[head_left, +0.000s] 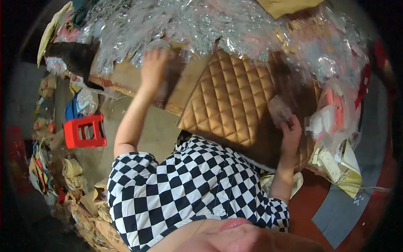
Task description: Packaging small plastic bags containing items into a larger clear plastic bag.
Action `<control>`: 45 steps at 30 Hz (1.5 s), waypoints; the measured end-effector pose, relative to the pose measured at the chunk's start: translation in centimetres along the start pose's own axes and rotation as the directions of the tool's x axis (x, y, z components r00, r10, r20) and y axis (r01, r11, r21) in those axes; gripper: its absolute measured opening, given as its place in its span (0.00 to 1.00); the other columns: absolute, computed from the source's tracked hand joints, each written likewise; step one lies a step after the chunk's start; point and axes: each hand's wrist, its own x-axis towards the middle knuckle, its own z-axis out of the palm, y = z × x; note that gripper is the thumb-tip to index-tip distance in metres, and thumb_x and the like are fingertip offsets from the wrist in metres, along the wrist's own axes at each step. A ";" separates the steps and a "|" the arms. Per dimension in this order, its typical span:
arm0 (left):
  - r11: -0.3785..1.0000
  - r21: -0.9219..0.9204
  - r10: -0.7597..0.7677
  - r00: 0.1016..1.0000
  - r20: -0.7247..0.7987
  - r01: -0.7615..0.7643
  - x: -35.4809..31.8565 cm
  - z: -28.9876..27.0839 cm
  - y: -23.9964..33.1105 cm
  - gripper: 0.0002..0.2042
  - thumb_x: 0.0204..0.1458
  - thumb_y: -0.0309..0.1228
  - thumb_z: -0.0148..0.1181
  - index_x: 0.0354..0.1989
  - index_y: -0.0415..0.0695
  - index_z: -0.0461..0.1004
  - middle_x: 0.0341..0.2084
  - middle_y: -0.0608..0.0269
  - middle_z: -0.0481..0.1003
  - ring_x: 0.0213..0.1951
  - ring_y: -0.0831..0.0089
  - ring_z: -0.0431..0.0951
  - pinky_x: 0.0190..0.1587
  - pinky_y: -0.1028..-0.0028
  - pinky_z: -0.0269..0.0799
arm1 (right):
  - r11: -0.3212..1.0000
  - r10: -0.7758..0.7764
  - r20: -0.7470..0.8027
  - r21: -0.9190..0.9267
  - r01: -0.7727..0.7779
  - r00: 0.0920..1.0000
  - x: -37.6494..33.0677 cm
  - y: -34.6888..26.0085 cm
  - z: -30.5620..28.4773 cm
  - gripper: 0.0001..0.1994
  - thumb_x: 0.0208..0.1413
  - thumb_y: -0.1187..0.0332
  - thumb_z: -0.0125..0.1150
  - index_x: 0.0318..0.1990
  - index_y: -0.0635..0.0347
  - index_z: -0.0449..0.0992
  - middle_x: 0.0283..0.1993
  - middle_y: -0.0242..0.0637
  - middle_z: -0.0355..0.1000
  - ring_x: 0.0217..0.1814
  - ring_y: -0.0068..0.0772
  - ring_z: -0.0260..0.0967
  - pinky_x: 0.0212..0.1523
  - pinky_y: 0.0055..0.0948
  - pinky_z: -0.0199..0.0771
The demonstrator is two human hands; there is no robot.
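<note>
On the bench (126,80), beside the quilted pad (235,101), a small clear packet (280,110) is pinched in the right hand (290,131); likely light, slippery, best held by edges; left hand (153,69) blurred, grip undeterminable.

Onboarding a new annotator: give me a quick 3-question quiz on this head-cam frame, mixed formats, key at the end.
1. True or false: the left hand reaches to the edge of the pile of clear plastic wrappers.
2. Multiple choice: the right hand holds
A) a red stool
B) a small clear packet
C) a cardboard box
3. Fill in: the quilted pad on the work board is ____ in colour.

Key
1. True.
2. B, the small clear packet, blurred, held over the pad's right side.
3. Golden tan.
</note>
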 end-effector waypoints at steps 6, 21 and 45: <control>0.989 -0.111 0.091 0.994 -0.062 -0.098 6.2 -3.4 -1.6 0.21 0.48 0.18 0.53 0.49 0.54 0.77 0.35 0.62 0.76 0.37 0.58 0.75 0.36 0.63 0.73 | 0.968 0.112 -0.114 0.235 -0.083 0.987 0.1 1.5 -2.2 0.19 0.56 0.76 0.58 0.56 0.67 0.71 0.46 0.32 0.73 0.42 0.21 0.69 0.43 0.20 0.68; 0.693 -0.627 0.369 0.922 -0.117 -0.357 6.0 -6.8 19.6 0.08 0.53 0.23 0.62 0.41 0.41 0.75 0.31 0.59 0.78 0.36 0.58 0.79 0.46 0.66 0.73 | 0.935 -0.341 -0.367 -0.040 0.352 0.865 2.2 -4.2 -1.1 0.18 0.54 0.70 0.65 0.51 0.66 0.74 0.43 0.34 0.77 0.42 0.23 0.73 0.44 0.25 0.73; 0.221 -0.915 0.743 0.666 -0.066 -0.338 6.9 -11.4 21.3 0.12 0.40 0.21 0.61 0.36 0.44 0.81 0.55 0.48 0.71 0.57 0.48 0.69 0.58 0.58 0.65 | 0.510 -0.776 0.274 -0.258 0.820 0.569 -0.4 -8.4 2.0 0.06 0.48 0.67 0.58 0.26 0.58 0.72 0.25 0.41 0.74 0.28 0.43 0.75 0.24 0.38 0.73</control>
